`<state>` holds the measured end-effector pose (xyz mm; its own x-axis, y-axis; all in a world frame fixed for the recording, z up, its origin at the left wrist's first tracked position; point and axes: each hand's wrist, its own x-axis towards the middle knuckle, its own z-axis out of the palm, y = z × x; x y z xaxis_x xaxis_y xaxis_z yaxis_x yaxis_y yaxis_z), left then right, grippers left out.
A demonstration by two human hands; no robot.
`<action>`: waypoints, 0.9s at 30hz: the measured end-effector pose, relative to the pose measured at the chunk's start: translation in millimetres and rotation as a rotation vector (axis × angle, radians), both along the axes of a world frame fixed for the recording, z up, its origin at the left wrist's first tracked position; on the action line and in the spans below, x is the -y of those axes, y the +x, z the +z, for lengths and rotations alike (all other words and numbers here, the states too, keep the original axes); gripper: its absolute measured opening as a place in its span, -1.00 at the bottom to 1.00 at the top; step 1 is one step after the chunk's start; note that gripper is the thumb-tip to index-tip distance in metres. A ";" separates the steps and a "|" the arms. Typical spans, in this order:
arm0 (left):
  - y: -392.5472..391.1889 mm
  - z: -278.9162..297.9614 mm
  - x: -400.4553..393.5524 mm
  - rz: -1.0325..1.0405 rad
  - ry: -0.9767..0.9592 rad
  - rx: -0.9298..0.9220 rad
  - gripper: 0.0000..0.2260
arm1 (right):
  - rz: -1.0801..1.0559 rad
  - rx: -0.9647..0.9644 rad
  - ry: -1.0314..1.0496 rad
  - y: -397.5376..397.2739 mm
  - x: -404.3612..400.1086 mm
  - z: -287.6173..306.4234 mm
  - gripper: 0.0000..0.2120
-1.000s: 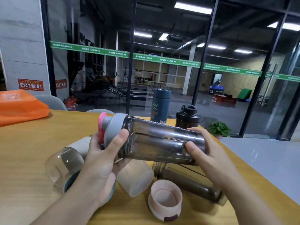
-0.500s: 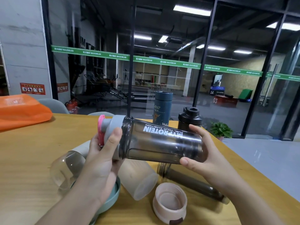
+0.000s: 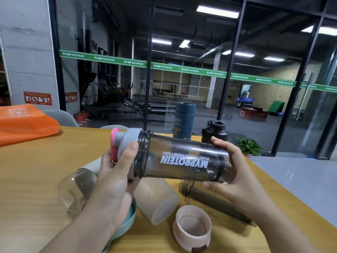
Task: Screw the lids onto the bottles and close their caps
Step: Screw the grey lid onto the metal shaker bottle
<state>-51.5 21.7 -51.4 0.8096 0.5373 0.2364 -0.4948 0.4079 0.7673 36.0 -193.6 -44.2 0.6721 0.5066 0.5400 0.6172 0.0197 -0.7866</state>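
A smoky transparent shaker bottle (image 3: 182,159) printed MYPROTEIN lies sideways in the air above the table. My left hand (image 3: 116,172) grips its grey lid (image 3: 127,141), which has a pink cap (image 3: 114,143) at the far left end. Around the bottle's base is my right hand (image 3: 229,167). Beneath lie a frosted bottle (image 3: 158,199), a clear bottle (image 3: 76,189) and a dark narrow bottle (image 3: 215,203), all on their sides without lids. A pink lid (image 3: 191,227) sits upside down and a teal lid (image 3: 127,218) peeks out under my left wrist.
On the wooden table (image 3: 36,170), a blue flask (image 3: 184,121) and a black shaker (image 3: 215,132) stand at the far edge. An orange bag (image 3: 25,121) lies at the far left. A small potted plant (image 3: 249,147) sits beyond the table's right edge, before glass walls.
The bottle has turned in my hands, so the MYPROTEIN print now faces me. My left thumb has shifted along the grey lid.
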 end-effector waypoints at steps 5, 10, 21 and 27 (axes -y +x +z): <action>-2.7 2.3 1.1 -0.001 -0.009 0.038 -0.40 | 0.014 -0.037 0.003 -2.8 -1.2 1.0 -0.13; -4.2 3.4 8.7 -0.028 0.025 0.090 -0.36 | -0.092 -0.221 -0.060 2.0 -0.9 -5.5 -0.01; -2.0 1.2 12.7 -0.021 0.070 0.114 -0.63 | -0.146 -0.007 -0.023 4.3 -3.9 -9.1 -0.34; -2.7 1.3 8.8 -0.058 0.107 0.106 -0.58 | -0.154 -0.019 -0.048 2.7 -4.3 -9.8 -0.31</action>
